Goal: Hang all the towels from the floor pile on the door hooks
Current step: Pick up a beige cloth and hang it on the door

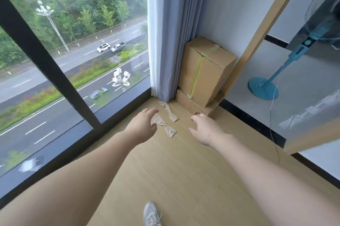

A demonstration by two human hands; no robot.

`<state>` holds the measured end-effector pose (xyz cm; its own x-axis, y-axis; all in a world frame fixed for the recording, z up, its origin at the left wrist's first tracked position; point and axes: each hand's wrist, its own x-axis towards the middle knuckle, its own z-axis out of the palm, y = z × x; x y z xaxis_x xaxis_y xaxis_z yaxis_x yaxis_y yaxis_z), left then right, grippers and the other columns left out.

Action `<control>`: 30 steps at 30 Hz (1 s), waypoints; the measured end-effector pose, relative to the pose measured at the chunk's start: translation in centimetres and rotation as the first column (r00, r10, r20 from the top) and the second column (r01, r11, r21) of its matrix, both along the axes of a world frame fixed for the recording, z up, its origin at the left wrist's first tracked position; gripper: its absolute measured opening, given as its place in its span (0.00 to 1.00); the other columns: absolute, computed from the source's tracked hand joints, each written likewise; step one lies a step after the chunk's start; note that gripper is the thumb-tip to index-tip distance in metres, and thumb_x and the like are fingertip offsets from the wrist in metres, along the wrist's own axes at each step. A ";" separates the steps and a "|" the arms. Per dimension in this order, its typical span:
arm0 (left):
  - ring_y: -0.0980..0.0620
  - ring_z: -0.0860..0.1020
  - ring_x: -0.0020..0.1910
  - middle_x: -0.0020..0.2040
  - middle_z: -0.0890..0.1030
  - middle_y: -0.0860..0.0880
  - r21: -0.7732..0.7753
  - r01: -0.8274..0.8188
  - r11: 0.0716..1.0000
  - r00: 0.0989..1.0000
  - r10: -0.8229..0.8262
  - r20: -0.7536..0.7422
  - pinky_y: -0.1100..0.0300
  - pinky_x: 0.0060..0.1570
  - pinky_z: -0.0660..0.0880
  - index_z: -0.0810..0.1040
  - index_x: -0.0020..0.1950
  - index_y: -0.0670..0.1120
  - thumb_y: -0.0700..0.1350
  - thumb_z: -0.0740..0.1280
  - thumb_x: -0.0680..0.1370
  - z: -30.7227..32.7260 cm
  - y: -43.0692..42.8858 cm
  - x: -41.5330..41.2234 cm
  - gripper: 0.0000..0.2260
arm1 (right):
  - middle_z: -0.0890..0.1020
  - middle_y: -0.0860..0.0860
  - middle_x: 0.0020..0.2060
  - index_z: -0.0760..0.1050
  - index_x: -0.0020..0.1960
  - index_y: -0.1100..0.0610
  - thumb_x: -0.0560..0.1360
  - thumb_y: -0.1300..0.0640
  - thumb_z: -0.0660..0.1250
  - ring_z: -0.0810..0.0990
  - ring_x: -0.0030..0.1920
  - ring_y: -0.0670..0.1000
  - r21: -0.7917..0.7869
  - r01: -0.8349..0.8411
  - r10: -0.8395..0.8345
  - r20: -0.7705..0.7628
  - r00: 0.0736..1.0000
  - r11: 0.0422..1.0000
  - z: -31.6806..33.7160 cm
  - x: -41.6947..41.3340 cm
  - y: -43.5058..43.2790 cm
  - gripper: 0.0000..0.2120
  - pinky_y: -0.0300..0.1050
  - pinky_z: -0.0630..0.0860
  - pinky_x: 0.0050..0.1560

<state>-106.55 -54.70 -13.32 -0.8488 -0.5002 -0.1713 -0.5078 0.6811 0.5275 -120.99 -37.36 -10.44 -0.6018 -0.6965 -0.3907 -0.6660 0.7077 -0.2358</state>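
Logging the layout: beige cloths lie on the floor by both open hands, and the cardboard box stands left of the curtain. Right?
Not quite. The head view shows the cardboard box standing right of the curtain. The beige cloths, left hand and right hand are as stated.

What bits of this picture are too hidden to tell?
- Head view: the left hand covers one end of the nearer beige cloth; touching or not is unclear.
- Head view: the fan has its top cut off by the right edge.
- Head view: the shoe is cut off by the bottom edge.
- Door hooks: outside the frame.
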 end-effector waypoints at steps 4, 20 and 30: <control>0.50 0.71 0.65 0.68 0.69 0.51 0.053 0.001 0.999 0.999 -0.003 0.053 0.55 0.63 0.69 0.65 0.72 0.50 0.42 0.61 0.77 -2.2 -3.4 -3.0 0.23 | 0.68 0.55 0.67 0.65 0.72 0.53 0.80 0.46 0.58 0.74 0.61 0.57 0.049 0.007 -0.010 0.066 0.998 0.999 -2.0 -3.1 -3.8 0.23 0.53 0.74 0.59; 0.49 0.70 0.66 0.69 0.69 0.50 0.076 -0.185 0.980 0.961 0.164 0.224 0.55 0.64 0.69 0.64 0.73 0.49 0.41 0.60 0.77 -7.8 -11.3 -17.8 0.23 | 0.68 0.53 0.67 0.64 0.73 0.53 0.79 0.47 0.59 0.73 0.63 0.56 0.171 -0.192 0.156 0.203 0.967 0.967 -9.4 -22.2 -13.1 0.23 0.47 0.71 0.59; 0.49 0.70 0.66 0.68 0.69 0.49 0.143 -0.378 0.915 0.905 0.332 0.267 0.57 0.62 0.68 0.65 0.73 0.49 0.40 0.59 0.77 -14.0 -13.6 -21.8 0.24 | 0.67 0.54 0.68 0.64 0.73 0.54 0.79 0.48 0.59 0.73 0.63 0.56 0.288 -0.374 0.305 0.259 0.917 0.882 -14.7 -28.5 -20.4 0.23 0.46 0.70 0.58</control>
<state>-128.35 -68.29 -27.35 -0.5453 -0.6997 -0.4617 -0.8206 0.3331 0.4644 -149.53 -57.81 -25.13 -0.2361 -0.6568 -0.7162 -0.8424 0.5058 -0.1861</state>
